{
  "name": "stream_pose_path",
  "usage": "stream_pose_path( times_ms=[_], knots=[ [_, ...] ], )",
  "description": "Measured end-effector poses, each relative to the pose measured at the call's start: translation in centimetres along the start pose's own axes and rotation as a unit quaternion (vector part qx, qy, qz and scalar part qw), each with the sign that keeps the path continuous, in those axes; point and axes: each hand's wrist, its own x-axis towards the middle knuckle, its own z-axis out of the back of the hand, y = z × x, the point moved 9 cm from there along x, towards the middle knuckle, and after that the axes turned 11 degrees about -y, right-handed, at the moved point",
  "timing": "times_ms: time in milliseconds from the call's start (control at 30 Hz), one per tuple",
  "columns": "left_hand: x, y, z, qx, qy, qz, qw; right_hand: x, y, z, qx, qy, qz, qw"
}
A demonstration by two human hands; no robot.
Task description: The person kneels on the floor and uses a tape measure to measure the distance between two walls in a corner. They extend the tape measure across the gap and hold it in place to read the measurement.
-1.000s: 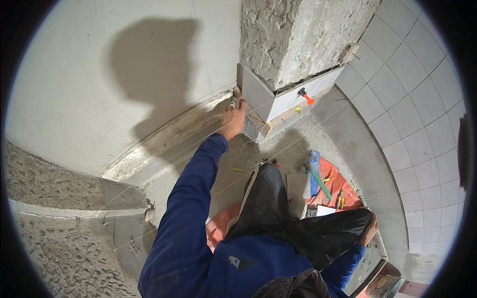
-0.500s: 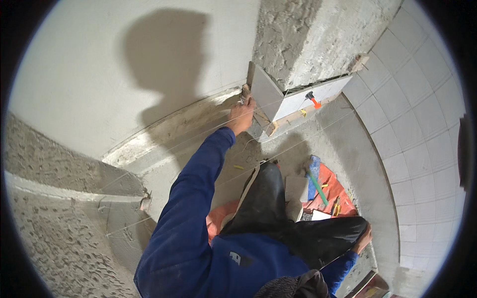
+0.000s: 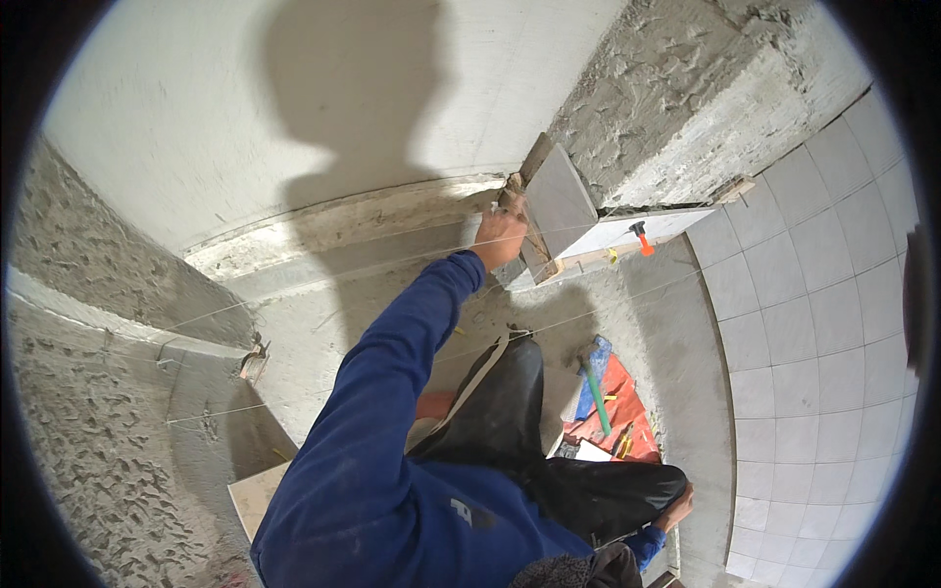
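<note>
Left fingers (image 3: 506, 221) curl beside the grey tile (image 3: 562, 201), right fingers (image 3: 683, 503) lie by the knee (image 3: 659, 482); both grips unclear.

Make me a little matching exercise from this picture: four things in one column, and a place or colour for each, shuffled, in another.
Things:
1. Left hand
2. Right hand
3. Tool handle
4. Floor sheet

Places or colours:
A. At the bent right knee
B. Orange-red
C. Beside the grey tile at the pillar
D. Green

Pairs: 1-C; 2-A; 3-D; 4-B
</note>
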Motion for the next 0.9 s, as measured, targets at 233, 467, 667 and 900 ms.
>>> stream_pose_path(
  times_ms=[233, 467, 667, 900],
  knots=[
    [0.1, 1.1, -0.6, -0.009, -0.061, -0.028, 0.998, 0.6, -0.2, -2.0, 0.01, 0.006, 0.028, 1.0],
    [-0.1, 2.3, -0.7, -0.039, -0.094, -0.039, 0.994, 0.5, 0.0, -2.9, 0.015, 0.011, 0.051, 0.999],
    [1.0, 4.6, -1.0, -0.17, -0.026, 0.007, 0.985, -0.3, 0.6, -4.7, 0.033, 0.047, 0.021, 0.998],
    [4.4, 8.8, 5.4, -0.359, -0.161, 0.134, 0.909, 0.1, 1.8, -6.0, -0.047, 0.009, 0.09, 0.995]
  ],
)
